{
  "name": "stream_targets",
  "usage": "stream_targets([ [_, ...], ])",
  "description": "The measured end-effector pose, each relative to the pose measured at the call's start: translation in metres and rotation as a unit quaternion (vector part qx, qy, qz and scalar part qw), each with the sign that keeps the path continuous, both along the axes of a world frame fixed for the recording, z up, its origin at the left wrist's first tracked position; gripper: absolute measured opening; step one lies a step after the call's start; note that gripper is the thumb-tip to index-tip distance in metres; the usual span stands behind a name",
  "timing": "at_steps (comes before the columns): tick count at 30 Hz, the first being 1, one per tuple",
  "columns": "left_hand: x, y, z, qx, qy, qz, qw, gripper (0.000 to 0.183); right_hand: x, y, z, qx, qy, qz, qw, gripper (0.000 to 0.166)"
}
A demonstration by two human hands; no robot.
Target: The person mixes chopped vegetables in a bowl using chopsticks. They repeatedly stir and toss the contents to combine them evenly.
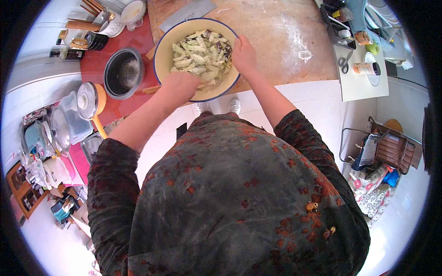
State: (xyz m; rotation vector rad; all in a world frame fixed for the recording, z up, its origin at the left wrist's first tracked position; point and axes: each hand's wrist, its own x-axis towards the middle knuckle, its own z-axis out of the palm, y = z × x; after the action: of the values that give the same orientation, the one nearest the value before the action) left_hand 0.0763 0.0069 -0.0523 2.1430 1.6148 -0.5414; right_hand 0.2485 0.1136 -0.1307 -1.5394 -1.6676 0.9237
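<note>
A cream enamel bowl with a blue rim [162,45] holds pale cut strips [200,55], some with dark purple skin, coated in white. My left hand [181,88] reaches over the bowl's near left edge, closed around wooden chopsticks [152,90]. Their ends stick out to the left of the wrist; the tips lie low among the strips, partly hidden. On the far right side, my right hand [243,55] grips the bowl's rim. Behind the bowl lies a broad metal cleaver blade [188,13], partly covered by it.
White powder [298,41] is scattered over the wooden board [269,65]. A dark inner pot [124,73] and a lidded orange saucepan [91,100] stand at left. Black scissors [344,63], a jar [364,68] and a green fruit [372,47] are on the right-hand surface.
</note>
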Motion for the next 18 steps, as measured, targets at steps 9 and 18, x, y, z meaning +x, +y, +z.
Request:
stream_targets([
  [9,-0.003,0.009,0.002,-0.010,0.017,0.008,1.000,0.014,-0.001,0.000,0.000,-0.003,0.012,-0.001,1.000,0.025],
  [18,-0.033,-0.001,0.038,0.027,0.091,-0.055,0.994,0.010,0.000,0.000,0.004,-0.034,0.009,0.003,0.999,0.025],
])
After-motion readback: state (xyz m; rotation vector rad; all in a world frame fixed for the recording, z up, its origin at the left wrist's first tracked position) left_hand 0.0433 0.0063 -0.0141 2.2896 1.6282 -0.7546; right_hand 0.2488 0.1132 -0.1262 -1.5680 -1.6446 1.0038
